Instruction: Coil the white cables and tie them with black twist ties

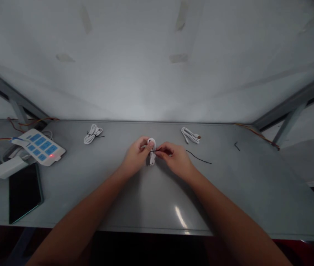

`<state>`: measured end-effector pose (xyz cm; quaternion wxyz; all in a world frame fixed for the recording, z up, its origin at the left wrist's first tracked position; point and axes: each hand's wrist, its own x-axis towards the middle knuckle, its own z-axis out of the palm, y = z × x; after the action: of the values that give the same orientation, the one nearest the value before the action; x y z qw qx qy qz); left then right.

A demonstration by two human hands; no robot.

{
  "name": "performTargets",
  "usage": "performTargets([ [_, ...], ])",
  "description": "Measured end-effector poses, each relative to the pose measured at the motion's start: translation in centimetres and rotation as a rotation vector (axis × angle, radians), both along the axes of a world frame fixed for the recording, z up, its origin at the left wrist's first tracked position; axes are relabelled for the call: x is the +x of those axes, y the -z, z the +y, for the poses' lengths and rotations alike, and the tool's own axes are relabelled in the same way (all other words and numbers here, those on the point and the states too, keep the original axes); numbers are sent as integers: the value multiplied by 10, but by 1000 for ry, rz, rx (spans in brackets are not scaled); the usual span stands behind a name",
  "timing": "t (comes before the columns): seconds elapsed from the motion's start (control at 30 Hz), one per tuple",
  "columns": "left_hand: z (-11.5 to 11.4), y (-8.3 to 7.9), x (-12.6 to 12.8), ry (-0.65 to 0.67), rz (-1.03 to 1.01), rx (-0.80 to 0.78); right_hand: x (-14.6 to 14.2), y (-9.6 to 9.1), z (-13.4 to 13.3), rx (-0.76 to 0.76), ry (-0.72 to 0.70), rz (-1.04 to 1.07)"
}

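Near the middle of the table, my left hand grips a folded white USB cable, thumb across its upper part. A thin black twist tie passes around the cable's middle. My right hand pinches the tie just right of the bundle. Another black twist tie lies on the table right of that hand. Further back sit a folded white cable with its USB plug showing, on the right, and a white cable bundle bound with a black tie, on the left.
At the left are a white power strip with blue sockets and a lit red light, a white adapter and a dark tablet. A small bent black piece lies to the right. A pale wall panel borders the table's back.
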<state>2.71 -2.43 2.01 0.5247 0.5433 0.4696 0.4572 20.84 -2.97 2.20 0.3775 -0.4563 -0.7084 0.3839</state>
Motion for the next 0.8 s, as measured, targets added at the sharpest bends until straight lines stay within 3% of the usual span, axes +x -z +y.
performTargets([
  [0.17, -1, 4, 0, 80, -146, -299, 1, -2, -1, 129, 67, -39],
  [0.3, -1, -3, -5, 216, -328, -482, 5, 0, 2, 252, 130, -87],
  [0.37, 1, -7, -8, 186, -434, -416, 7, 1, 3, 273, 155, -119],
  [0.43, 3, -9, -9, 89, -493, -234, 8, 1, 3, 277, 149, -151],
  [0.53, 0, -10, -9, 65, -418, 33, 6, -2, 0, 256, 74, -123],
  [0.7, -15, -9, -2, 292, -104, 92, 2, -7, -4, 185, 52, 45],
  [0.8, -16, -5, 4, 251, 2, 99, 3, -8, -3, 164, 88, 93],
])
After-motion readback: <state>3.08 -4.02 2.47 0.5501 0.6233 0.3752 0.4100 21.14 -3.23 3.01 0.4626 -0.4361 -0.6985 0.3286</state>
